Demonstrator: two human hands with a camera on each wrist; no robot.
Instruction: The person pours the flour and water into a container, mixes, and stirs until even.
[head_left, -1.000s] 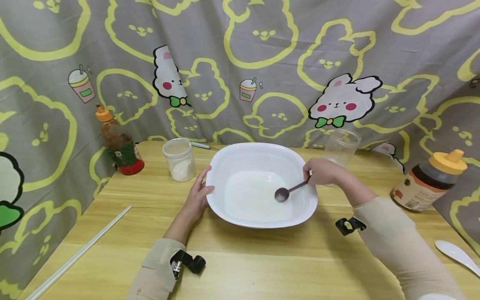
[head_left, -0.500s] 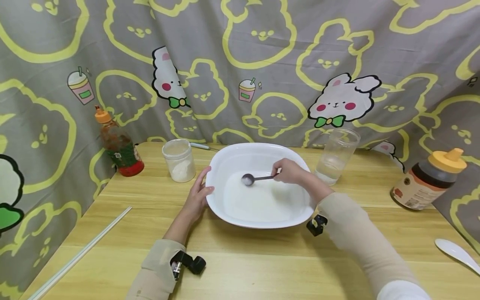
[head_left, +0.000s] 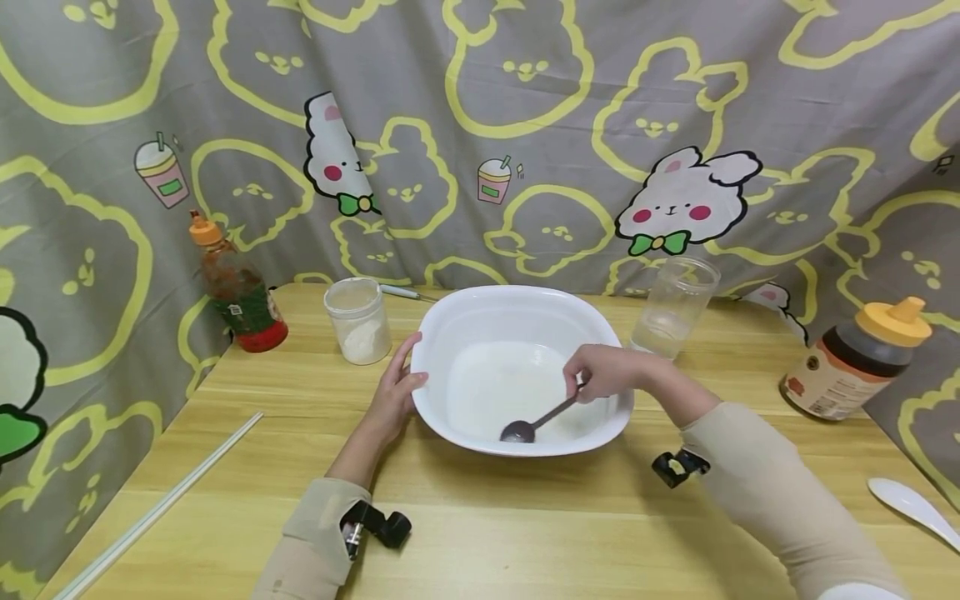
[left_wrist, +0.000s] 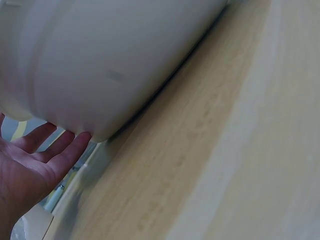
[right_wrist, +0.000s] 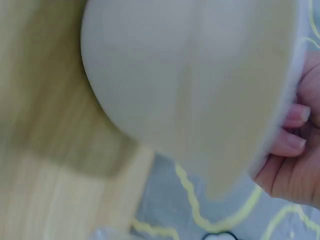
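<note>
A white basin (head_left: 480, 302) with cloudy white liquid (head_left: 487, 383) stands in the middle of the table. At its left side my left hand (head_left: 392, 392) holds the rim; the left wrist view has the fingers (left_wrist: 65, 150) against the outer wall. My right hand (head_left: 611, 372) reaches over the right rim and grips the handle of a dark brown measuring spoon (head_left: 519, 431). The bowl of the spoon is low at the near inner side of the basin. In the right wrist view the basin wall (right_wrist: 175, 75) hides the spoon, and curled fingers (right_wrist: 292, 142) show past the rim.
Left of the basin stand a jar of white powder (head_left: 358, 325) and a red sauce bottle (head_left: 238, 287). To the right are a clear glass of water (head_left: 671, 312), a dark syrup bottle (head_left: 855, 362) and a white spoon (head_left: 911, 510). Chopsticks (head_left: 168, 500) lie at left.
My right hand has swept the measuring spoon from the basin's right part leftward, then back toward me to the near side. The left hand stays on the rim.
</note>
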